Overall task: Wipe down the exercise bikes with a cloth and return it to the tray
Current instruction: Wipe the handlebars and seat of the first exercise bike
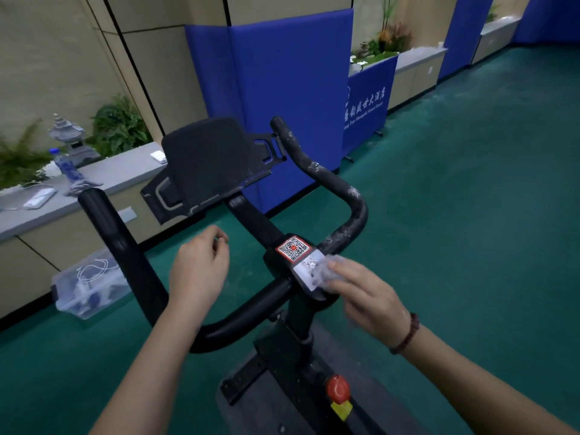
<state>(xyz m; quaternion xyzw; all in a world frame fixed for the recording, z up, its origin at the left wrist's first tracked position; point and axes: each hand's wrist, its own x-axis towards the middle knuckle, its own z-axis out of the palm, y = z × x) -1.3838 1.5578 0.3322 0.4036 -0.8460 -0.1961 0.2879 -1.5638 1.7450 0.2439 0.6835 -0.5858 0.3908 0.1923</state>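
Cloth (333, 270) is pressed onto the label block (299, 257) at handlebar (345, 196) centre by right grip (367, 296), fingers flat. Left grip (197, 268) loosely curled, empty. Light, even strokes advised.

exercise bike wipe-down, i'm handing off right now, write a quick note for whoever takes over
Left hand: loosely curled, holding nothing, beside the left handlebar.
Right hand: flat fingers pressing the cloth on the white sticker at the bar's centre block.
Done: cannot tell which parts are already wiped.
Left: the right handlebar shows white marks, so wipe it. Then return the cloth to the tray; I can identify no tray in view.
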